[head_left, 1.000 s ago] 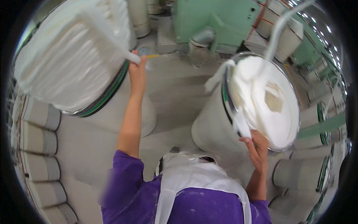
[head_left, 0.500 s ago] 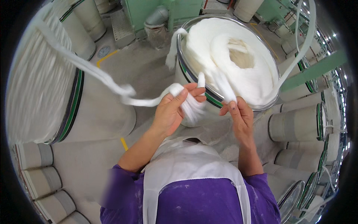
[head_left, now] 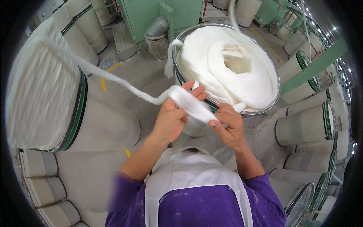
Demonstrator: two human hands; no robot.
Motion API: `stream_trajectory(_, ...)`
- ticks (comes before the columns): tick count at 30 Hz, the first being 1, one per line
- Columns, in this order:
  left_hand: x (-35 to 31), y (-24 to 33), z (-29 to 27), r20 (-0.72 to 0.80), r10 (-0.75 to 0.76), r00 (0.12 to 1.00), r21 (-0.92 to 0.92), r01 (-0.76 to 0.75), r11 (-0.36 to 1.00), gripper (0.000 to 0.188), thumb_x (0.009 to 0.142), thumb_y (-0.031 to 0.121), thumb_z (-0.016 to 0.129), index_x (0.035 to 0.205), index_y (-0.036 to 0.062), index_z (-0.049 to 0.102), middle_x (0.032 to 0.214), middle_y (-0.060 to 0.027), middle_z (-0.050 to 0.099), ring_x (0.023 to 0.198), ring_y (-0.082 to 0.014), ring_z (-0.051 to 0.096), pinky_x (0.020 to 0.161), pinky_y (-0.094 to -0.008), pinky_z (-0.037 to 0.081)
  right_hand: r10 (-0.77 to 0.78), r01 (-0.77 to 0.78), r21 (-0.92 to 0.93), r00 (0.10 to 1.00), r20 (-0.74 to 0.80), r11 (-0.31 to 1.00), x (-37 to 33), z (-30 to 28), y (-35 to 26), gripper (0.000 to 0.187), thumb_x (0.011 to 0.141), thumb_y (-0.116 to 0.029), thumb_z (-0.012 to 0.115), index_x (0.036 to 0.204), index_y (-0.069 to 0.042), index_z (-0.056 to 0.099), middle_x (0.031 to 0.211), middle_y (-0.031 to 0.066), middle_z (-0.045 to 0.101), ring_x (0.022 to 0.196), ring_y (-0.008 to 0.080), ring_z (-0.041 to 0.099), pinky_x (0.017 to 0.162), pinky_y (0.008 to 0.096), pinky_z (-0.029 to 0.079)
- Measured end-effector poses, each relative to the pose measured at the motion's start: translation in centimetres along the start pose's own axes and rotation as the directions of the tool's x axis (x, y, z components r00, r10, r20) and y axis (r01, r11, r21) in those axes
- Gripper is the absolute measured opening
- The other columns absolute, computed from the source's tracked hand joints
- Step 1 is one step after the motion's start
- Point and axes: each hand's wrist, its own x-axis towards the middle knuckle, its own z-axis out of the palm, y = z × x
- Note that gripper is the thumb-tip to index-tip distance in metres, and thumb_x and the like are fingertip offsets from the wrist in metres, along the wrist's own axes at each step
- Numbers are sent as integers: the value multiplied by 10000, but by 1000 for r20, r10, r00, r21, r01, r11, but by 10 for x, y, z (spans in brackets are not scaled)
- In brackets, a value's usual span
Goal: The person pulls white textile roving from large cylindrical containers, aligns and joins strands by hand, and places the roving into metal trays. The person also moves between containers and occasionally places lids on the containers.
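A soft white fibre sliver (head_left: 132,89) runs from the full can (head_left: 107,117) on the left to my hands. My left hand (head_left: 168,119) holds it, the sliver lying over the palm with the thumb bent against it and the other fingers stretched out. Between my hands the sliver is spread into a flat band. My right hand (head_left: 228,126) pinches the band's lower end between thumb and fingers. Just beyond my hands stands an open can with a metal rim (head_left: 279,81), filled with coiled white sliver (head_left: 196,56). A white tail end (head_left: 239,107) shows beside my right fingers.
A loose sliver end (head_left: 169,62) hangs over the can's left rim. More cans (head_left: 302,125) line the right side, and several (head_left: 39,162) stand at lower left. A green rail (head_left: 317,68) slants in at right. A green machine (head_left: 145,17) with a duct (head_left: 157,28) stands behind.
My right hand has moved left and down, from sliver at the can to the piece in my left hand. The frayed end there is now drawn out flat. The hanging strand at right has swung away.
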Motion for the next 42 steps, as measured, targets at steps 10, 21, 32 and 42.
stream_trajectory(10, 4, -8, 23, 199, 161, 967, 47, -173, 984, 772, 773, -166, 391, 1480, 46, 166, 1474, -226, 315, 1371, -334, 332, 1115, -426, 302, 205, -222, -110, 968, -144, 969, 0, 6, -7, 146, 810, -187, 700, 756, -52, 691, 640, 73, 575, 654, 242, 536, 691, 366, 409)
stream_trajectory(21, 23, -22, 19, 61, 47, 997, 112, -54, 992, 632, 840, -115, 424, 1437, -5, 250, 1414, -256, 384, 1324, -346, 393, 1098, -450, 328, 356, -318, -243, 925, 132, 917, -113, -17, -15, 217, 844, -197, 635, 1028, -85, 657, 1048, 100, 642, 906, 284, 616, 804, 404, 479)
stream_trajectory(32, 38, -22, 23, 39, -72, 997, 144, 65, 987, 497, 891, -60, 474, 1372, -61, 347, 1268, -281, 516, 1213, -384, 507, 1048, -459, 408, 733, -695, -254, 577, 361, 672, -246, -45, -51, 351, 913, -222, 555, 1234, -79, 558, 1197, 101, 605, 1063, 284, 592, 881, 365, 472)
stream_trajectory(42, 29, -12, 45, 204, -167, 965, 215, 122, 969, 417, 952, 57, 479, 1352, -40, 408, 1206, -193, 600, 1123, -251, 585, 970, -351, 458, 318, -300, 270, 948, -23, 915, 29, -98, -77, 337, 1011, -315, 395, 918, -37, 563, 620, 22, 581, 549, 75, 504, 518, 214, 396)
